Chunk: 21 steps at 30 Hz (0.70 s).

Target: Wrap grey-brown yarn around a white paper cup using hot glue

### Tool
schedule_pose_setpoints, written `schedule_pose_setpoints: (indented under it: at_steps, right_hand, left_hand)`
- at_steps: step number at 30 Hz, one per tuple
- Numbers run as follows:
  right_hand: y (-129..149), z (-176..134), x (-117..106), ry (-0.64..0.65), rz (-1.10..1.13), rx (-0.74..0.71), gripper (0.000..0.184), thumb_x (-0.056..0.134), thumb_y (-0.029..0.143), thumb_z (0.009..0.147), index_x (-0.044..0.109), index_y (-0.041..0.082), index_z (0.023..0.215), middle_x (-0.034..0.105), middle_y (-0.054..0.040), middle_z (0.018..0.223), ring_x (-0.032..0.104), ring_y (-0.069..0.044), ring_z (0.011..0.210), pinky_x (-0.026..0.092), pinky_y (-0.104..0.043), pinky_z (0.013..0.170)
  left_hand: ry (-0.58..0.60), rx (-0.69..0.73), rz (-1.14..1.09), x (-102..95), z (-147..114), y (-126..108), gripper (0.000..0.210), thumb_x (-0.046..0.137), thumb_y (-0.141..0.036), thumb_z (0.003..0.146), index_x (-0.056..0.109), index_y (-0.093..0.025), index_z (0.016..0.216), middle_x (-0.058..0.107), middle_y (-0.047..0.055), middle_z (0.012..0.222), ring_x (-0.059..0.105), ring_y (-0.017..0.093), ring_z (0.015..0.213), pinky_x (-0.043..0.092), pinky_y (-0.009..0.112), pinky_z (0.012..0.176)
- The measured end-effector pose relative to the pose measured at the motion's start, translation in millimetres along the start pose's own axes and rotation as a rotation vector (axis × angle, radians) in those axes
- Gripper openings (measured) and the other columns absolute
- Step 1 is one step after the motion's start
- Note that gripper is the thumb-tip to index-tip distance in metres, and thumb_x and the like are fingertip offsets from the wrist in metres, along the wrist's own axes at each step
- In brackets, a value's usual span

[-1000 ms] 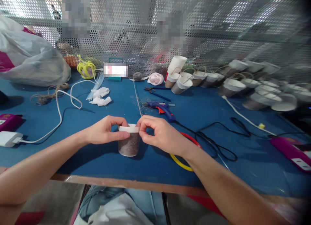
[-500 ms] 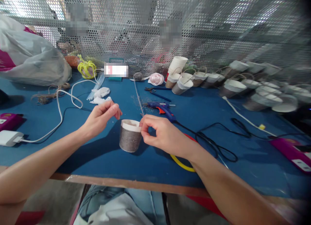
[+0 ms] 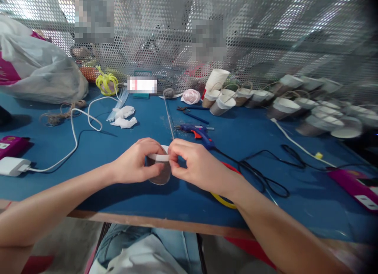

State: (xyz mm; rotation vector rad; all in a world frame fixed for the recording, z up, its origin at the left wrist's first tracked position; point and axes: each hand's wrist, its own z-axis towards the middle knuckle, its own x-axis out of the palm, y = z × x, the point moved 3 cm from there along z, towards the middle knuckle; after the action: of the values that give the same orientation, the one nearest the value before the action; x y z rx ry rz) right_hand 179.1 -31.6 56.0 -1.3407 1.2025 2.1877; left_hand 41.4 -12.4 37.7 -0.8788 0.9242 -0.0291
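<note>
A paper cup [image 3: 164, 176] wrapped in grey-brown yarn, with a bare white rim, is near the front of the blue table. My left hand [image 3: 136, 162] is closed around its left side, thumb across the front and fingers at the rim. With finger and thumb, my right hand [image 3: 193, 161] pinches the rim's right edge; the fingertips are partly hidden. A thin grey strand [image 3: 169, 118] runs from a small yarn ball [image 3: 169, 93] at the back to behind my right fingers. Beyond that hand lies a blue hot glue gun [image 3: 198, 132].
Cutting pliers [image 3: 192, 113] lie behind the glue gun. Several wrapped cups with handles [image 3: 285, 106] stand at the back right, near stacked white cups [image 3: 217, 79]. Black cable [image 3: 260, 167] loops on the right. A yellow ring [image 3: 224, 201] lies under my right forearm. White scraps [image 3: 124, 117] lie left.
My left hand has come down and right from above the table and closed on the cup's left side. My right hand stays at the rim, nearly unmoved.
</note>
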Motion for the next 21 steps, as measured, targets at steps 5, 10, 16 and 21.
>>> schedule_pose_setpoints:
  at_steps: [5, 10, 16, 21]
  right_hand:
    - [1, -1, 0, -0.018, -0.006, -0.016, 0.017, 0.048, 0.005, 0.068, 0.042, 0.019, 0.06, 0.051, -0.0012, 0.072, 0.048, -0.012, 0.067, 0.039, -0.025, 0.063]
    - [-3, -3, -3, -0.064, 0.054, -0.054, 0.013, 0.05, 0.007, 0.07, 0.048, 0.018, 0.064, 0.055, -0.0037, 0.085, 0.052, -0.013, 0.075, 0.042, -0.027, 0.07]
    - [-6, -5, -7, -0.11, 0.043, -0.065, 0.012, 0.049, 0.008, 0.072, 0.049, 0.018, 0.065, 0.054, -0.0059, 0.092, 0.054, -0.015, 0.083, 0.043, -0.029, 0.075]
    - [-7, -5, -7, -0.123, 0.035, -0.054, 0.013, 0.048, 0.007, 0.071, 0.048, 0.018, 0.065, 0.055, -0.006, 0.092, 0.054, -0.015, 0.083, 0.043, -0.03, 0.076]
  left_hand:
    - [0.0, -0.077, -0.047, 0.7, -2, 1, 0.007, 0.05, -0.015, 0.071, 0.056, -0.013, 0.073, 0.058, 0.004, 0.075, 0.05, 0.014, 0.071, 0.04, 0.027, 0.07]
    - [-0.001, -0.184, -0.21, -0.2, -7, 9, 0.008, 0.049, -0.018, 0.072, 0.055, -0.013, 0.076, 0.057, 0.004, 0.08, 0.051, 0.013, 0.073, 0.042, 0.026, 0.069]
    - [0.021, -0.185, -0.363, -0.8, -7, 13, 0.007, 0.049, -0.017, 0.073, 0.054, -0.012, 0.075, 0.06, 0.005, 0.086, 0.053, 0.017, 0.084, 0.041, 0.031, 0.079]
    - [0.036, -0.215, -0.425, 0.5, -7, 16, 0.01, 0.05, -0.02, 0.073, 0.054, -0.011, 0.075, 0.06, 0.006, 0.085, 0.054, 0.017, 0.082, 0.041, 0.032, 0.078]
